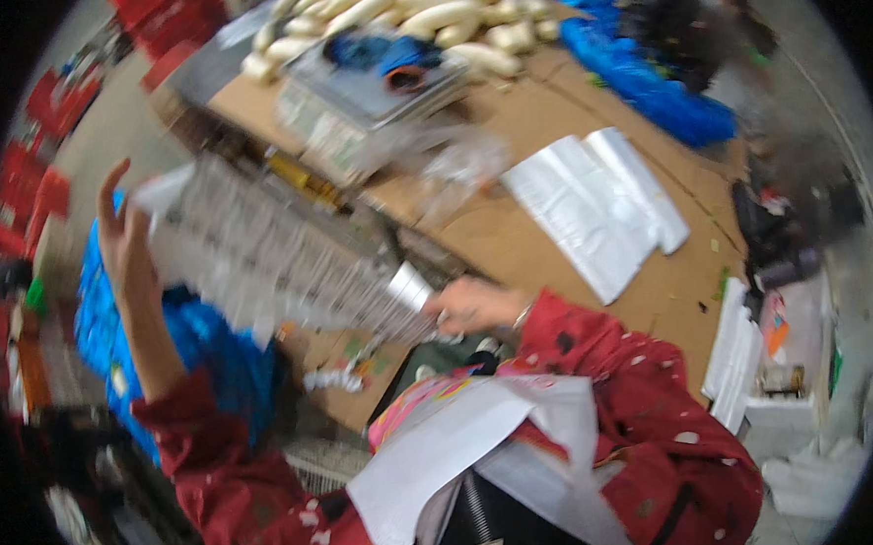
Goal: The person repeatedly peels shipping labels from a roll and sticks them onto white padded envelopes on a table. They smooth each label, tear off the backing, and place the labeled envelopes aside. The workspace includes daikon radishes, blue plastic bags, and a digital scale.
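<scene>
My left hand (128, 248) is raised at the left with its fingers apart, beside the far end of a long, blurred sheet of printed paper or film (279, 244). Whether its fingers touch the sheet cannot be told. At the centre, my right hand (483, 305) grips the sheet's near end, by a small white piece (410, 286). To the right of the sheet, flat white plastic bags (596, 205) lie on the cardboard-covered table (673, 275). Crumpled clear plastic (464, 167) lies beside a lidded plastic box (368, 98).
Peeled white radishes (430, 14) are heaped at the table's far end. Blue plastic bags (649, 91) line its right edge, and a blue bag (219, 358) stands below my left arm. Blue gloves (388, 53) rest on the box. Red crates (171, 20) stand at the upper left.
</scene>
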Available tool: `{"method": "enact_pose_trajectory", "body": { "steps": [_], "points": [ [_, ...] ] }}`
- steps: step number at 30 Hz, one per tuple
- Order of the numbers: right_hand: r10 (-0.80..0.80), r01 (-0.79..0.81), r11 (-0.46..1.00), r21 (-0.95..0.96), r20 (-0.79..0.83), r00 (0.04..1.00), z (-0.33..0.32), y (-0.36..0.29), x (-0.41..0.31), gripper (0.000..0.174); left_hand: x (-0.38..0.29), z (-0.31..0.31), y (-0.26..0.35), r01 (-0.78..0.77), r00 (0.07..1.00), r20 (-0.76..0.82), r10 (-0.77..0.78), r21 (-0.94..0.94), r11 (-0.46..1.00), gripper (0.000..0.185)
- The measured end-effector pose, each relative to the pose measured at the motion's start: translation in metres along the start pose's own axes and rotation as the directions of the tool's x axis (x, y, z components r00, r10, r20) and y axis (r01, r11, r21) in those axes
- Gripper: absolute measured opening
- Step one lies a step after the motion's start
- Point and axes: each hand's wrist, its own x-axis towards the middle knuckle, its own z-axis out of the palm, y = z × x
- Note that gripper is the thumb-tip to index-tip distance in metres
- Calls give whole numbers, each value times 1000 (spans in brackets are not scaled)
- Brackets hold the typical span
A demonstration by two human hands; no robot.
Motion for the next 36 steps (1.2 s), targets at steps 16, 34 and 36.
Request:
{"method": "enact_pose_trajectory", "body": {
  "steps": [16, 34, 36],
  "points": [
    [489, -5, 757, 653, -562, 667, -16, -55, -103, 21, -57, 304, -62, -705, 507, 821, 264, 218, 675, 31],
    [416, -121, 829, 545, -458, 786, -46, 40, -201, 30, -73, 374, -121, 841, 409, 771, -488, -112, 529, 4],
    [571, -161, 745, 647, -494, 656, -56, 53, -227, 27, -65, 376, -125, 809, 412, 725, -551, -13, 588, 4]
  ]
}}
